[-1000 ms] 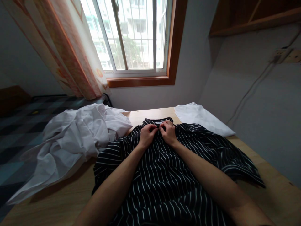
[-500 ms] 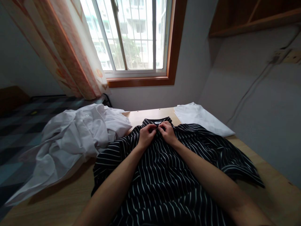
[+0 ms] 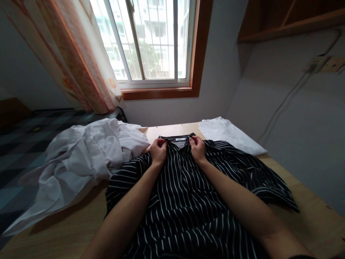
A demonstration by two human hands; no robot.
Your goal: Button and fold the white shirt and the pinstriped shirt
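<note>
A black shirt with thin white stripes point(image 3: 183, 190) lies front up across the table, its collar toward the window and its fabric wrinkled lower down. My left hand point(image 3: 158, 150) pinches the left side of the collar. On the collar's right side, my right hand point(image 3: 197, 148) has its fingers closed on the cloth. Between the two hands the neckline forms an open V, and a pale label point(image 3: 181, 139) shows inside the back of the neck. My fingers cover the collar tips.
Left of the striped shirt, a rumpled white garment point(image 3: 88, 154) hangs partly past the edge of the wooden table point(image 3: 309, 190). White folded cloth point(image 3: 229, 135) lies at the back right. Beside the table is a bed with a checked cover point(image 3: 16, 162); a window point(image 3: 153, 43) is ahead.
My hands have moved apart from the middle of the neckline to the two sides of the collar. The neck opening is wider and the label shows more.
</note>
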